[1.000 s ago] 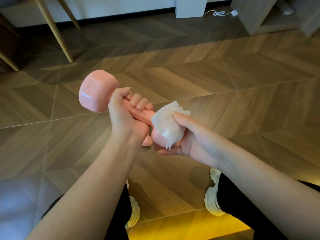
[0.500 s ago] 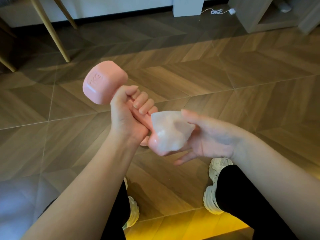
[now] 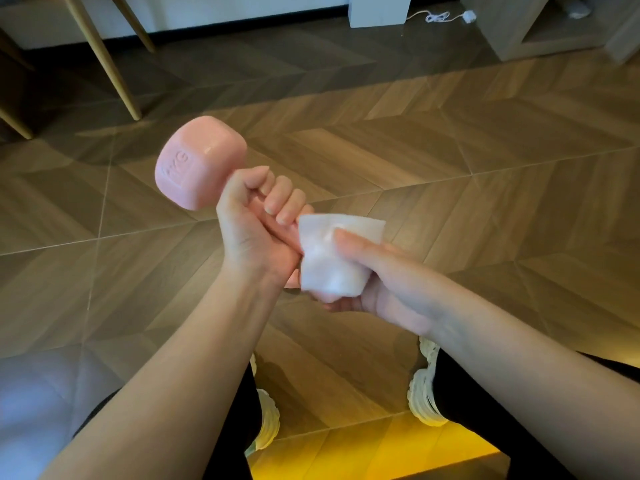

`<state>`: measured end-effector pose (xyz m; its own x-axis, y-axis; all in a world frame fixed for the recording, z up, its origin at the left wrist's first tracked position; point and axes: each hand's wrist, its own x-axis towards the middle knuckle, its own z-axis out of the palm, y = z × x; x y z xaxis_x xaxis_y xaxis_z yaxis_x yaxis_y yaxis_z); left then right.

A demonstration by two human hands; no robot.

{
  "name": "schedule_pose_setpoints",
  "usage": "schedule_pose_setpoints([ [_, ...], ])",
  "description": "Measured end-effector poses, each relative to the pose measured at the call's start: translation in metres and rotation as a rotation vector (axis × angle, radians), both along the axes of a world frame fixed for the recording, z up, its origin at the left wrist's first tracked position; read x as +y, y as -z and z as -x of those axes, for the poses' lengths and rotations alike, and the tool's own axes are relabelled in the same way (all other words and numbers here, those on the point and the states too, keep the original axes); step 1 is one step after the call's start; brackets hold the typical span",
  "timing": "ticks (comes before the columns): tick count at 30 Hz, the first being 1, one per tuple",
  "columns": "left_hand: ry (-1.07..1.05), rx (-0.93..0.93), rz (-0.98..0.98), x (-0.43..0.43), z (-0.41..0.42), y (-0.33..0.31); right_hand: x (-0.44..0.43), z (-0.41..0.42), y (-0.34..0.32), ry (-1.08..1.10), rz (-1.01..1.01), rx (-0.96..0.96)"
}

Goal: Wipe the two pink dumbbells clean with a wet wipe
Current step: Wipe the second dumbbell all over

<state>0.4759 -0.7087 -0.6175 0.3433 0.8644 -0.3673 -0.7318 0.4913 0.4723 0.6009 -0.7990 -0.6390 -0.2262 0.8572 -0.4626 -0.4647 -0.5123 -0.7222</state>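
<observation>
My left hand (image 3: pixel 256 226) grips the handle of a pink dumbbell (image 3: pixel 197 164), held in the air above the floor with its far head tilted up to the left. A white wet wipe (image 3: pixel 332 258) covers the dumbbell's near head. My right hand (image 3: pixel 377 275) wraps around that head through the wipe, thumb on top and fingers underneath. Most of the near head is hidden by the wipe. No second dumbbell is in view.
Wooden herringbone floor (image 3: pixel 450 168) lies below. Light wooden furniture legs (image 3: pixel 104 60) stand at the back left, a white post (image 3: pixel 379 10) and a cable (image 3: pixel 440 17) at the back, a wooden shelf unit (image 3: pixel 540 29) at the back right. My shoes (image 3: pixel 424 393) are under my arms.
My right hand has closed round the near head again, with the thumb back on top of the wipe. The dumbbell's far head has tilted higher.
</observation>
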Motion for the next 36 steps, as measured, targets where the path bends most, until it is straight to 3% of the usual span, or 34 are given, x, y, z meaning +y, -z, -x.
schedule_pose_setpoints([
  [7, -0.147, 0.208, 0.143, 0.003, -0.004, 0.002, -0.005, -0.009, -0.002, -0.024, -0.149, -0.158],
  [11, -0.184, 0.173, 0.179, 0.007, -0.001, 0.001, -0.001, 0.001, 0.001, 0.025, -0.191, -0.270],
  [15, -0.217, 0.163, 0.164, 0.011, 0.006, 0.002, 0.002, 0.001, -0.001, 0.055, -0.055, -0.125],
  [19, -0.229, 0.163, 0.164, 0.011, 0.009, 0.004, -0.003, 0.001, 0.003, -0.012, -0.144, -0.172],
  [23, -0.205, 0.146, 0.142, 0.008, 0.000, 0.003, 0.002, 0.014, 0.002, 0.121, -0.154, -0.262],
  [26, -0.190, 0.153, 0.139, 0.009, -0.004, 0.002, 0.003, 0.007, 0.000, 0.116, -0.110, -0.202],
  [29, -0.216, 0.131, 0.133, 0.013, -0.001, 0.001, 0.000, -0.007, -0.004, -0.002, -0.195, -0.100],
  [34, -0.198, 0.153, 0.128, 0.007, -0.003, 0.002, 0.002, 0.003, -0.001, 0.015, -0.227, -0.281],
  [36, -0.181, 0.158, 0.115, 0.007, -0.003, 0.001, 0.001, 0.004, -0.001, 0.020, -0.210, -0.270],
])
